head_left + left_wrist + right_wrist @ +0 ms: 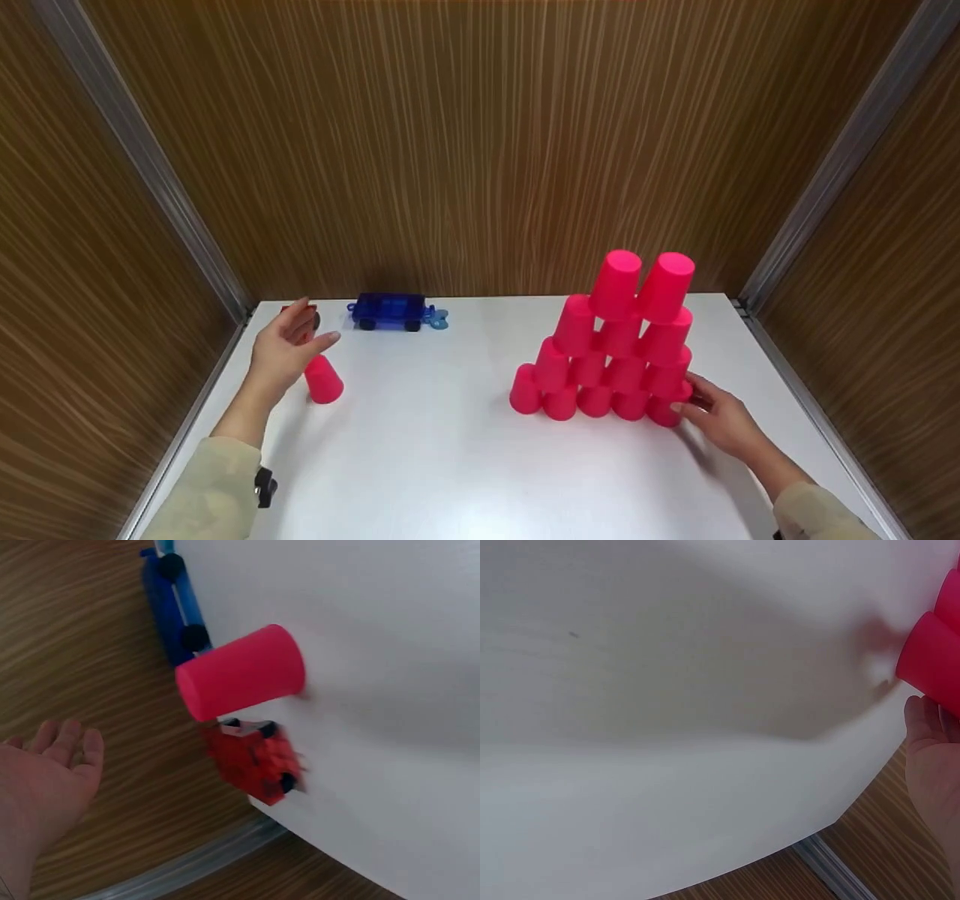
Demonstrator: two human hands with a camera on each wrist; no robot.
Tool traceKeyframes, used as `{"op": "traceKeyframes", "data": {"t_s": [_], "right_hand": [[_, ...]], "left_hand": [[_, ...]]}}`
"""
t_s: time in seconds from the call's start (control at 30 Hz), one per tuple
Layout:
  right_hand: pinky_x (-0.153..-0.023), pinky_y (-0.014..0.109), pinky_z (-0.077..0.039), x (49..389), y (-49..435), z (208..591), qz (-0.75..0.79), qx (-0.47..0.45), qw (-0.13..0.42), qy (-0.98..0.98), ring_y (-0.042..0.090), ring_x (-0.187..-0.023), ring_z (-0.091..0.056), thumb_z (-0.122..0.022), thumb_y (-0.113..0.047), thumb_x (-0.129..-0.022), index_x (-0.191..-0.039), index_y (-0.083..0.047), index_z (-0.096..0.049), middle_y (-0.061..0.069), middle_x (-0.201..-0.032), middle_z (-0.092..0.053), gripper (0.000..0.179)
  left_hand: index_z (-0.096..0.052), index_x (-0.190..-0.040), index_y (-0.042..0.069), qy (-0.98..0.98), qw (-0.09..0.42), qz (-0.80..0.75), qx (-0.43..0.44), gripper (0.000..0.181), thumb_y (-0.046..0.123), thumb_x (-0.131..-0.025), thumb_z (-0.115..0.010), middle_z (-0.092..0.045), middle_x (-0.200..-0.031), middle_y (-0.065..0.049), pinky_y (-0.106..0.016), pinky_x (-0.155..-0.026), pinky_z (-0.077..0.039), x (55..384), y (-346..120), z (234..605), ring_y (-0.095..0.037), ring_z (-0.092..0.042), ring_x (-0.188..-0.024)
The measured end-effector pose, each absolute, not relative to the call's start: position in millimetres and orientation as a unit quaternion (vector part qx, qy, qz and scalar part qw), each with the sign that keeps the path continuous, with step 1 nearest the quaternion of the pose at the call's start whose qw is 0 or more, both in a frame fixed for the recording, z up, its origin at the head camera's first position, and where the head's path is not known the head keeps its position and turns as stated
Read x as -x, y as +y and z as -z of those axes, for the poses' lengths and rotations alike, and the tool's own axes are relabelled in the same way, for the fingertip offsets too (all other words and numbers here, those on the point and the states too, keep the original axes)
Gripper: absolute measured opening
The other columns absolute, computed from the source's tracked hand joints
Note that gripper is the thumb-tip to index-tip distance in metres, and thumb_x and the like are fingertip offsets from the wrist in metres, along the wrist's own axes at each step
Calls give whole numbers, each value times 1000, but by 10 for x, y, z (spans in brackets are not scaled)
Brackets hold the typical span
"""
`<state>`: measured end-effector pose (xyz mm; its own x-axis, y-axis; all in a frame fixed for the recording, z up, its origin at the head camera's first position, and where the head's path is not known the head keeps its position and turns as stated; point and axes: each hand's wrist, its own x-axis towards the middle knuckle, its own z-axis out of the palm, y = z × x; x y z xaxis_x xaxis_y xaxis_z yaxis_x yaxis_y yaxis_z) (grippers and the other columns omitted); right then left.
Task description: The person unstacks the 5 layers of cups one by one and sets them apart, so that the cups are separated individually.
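Note:
On the right of the table, bright pink cups [621, 337] stand upside down in a stepped stack, with two cups side by side on top. My right hand [724, 424] grips the bottom row's rightmost cup [663, 412], thumb at its front and fingers at its far side. In the right wrist view that hand [934, 769] meets the cup [930, 664] at the frame's edge. My left hand [277, 356] is raised, holding nothing, fingers loosely extended. Close beside it a single pink cup [324, 381] stands upside down, apart from the stack.
Near the back edge sits a translucent blue toy wagon [388, 309] with a light-blue piece [438, 319] at its right end. A red toy vehicle [255, 761] is mostly behind my left hand in the head view. Wood-grain panels [480, 150] enclose the white table [420, 465].

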<state>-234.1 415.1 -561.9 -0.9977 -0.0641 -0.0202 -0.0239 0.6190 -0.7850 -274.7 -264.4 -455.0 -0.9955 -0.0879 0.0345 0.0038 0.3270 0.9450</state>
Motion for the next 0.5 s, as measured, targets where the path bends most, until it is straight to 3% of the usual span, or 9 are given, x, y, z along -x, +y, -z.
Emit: {"op": "traceKeyframes", "data": {"t_s": [0.13,0.33,0.5], "right_hand": [[-92,18,-55,2361,4154,5609,428,26,20,903,47,-132,-58,-73,-26,-103,-161,-1,-40,26,-146,-57,72],[-98,34,-59,2359,4170,5597,427,17,36,904,48,-134,-56,-73,-31,-103,-163,-4,-37,26,-149,-54,75],[-99,38,-59,2354,4190,5610,431,11,39,901,48,-135,-55,-72,-32,-103,-164,-4,-36,27,-151,-53,76]], "left_hand": [[-34,-166,11,-819,43,571,25,90,36,-94,-83,-43,-165,-13,-44,-124,-34,2765,-2410,4271,-29,-41,-153],[-44,-162,14,-811,44,576,93,81,34,-94,-83,-50,-161,-8,-42,-120,-41,2860,-1908,3924,-25,-46,-150],[-49,-159,18,-806,39,572,150,78,33,-92,-86,-54,-157,-4,-41,-115,-46,2926,-1438,3691,-22,-50,-146]]}}
